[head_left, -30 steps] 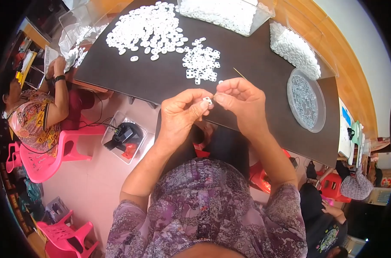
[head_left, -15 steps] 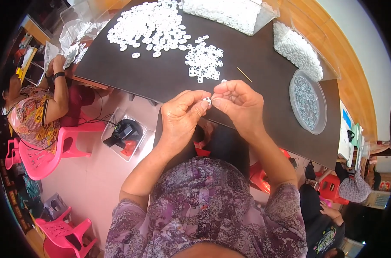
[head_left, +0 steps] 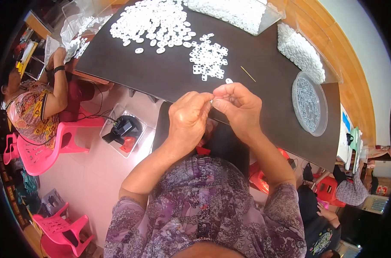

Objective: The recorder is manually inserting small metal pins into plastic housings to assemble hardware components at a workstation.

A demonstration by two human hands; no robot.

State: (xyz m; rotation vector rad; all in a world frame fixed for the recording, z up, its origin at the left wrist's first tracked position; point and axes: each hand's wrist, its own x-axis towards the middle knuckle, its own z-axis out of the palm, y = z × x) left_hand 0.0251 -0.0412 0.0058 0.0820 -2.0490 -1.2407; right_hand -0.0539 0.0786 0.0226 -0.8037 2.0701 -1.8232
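Observation:
My left hand (head_left: 189,120) and my right hand (head_left: 242,106) meet at the table's near edge, fingertips pinched together. Between them shows only a speck of a small white plastic piece (head_left: 211,101), held in my left fingers. What my right fingertips pinch against it is too small to make out. Just beyond my hands lies one white oval piece (head_left: 229,81). Farther off are a small heap of white pieces with holes (head_left: 208,58) and a large heap of white oval pieces (head_left: 150,21). A thin yellowish stick (head_left: 248,74) rests to their right.
A round clear tray (head_left: 323,127) of small metal parts stands on the dark table (head_left: 268,107) at right. Clear bins of white pieces (head_left: 301,51) line the far side. At left, another person (head_left: 36,103) sits on a pink chair (head_left: 44,150), near a floor bin (head_left: 139,150).
My left hand has turned, its fingers closing over the white piece, which is now mostly hidden. My right hand stays pinched beside it. The view has shifted slightly.

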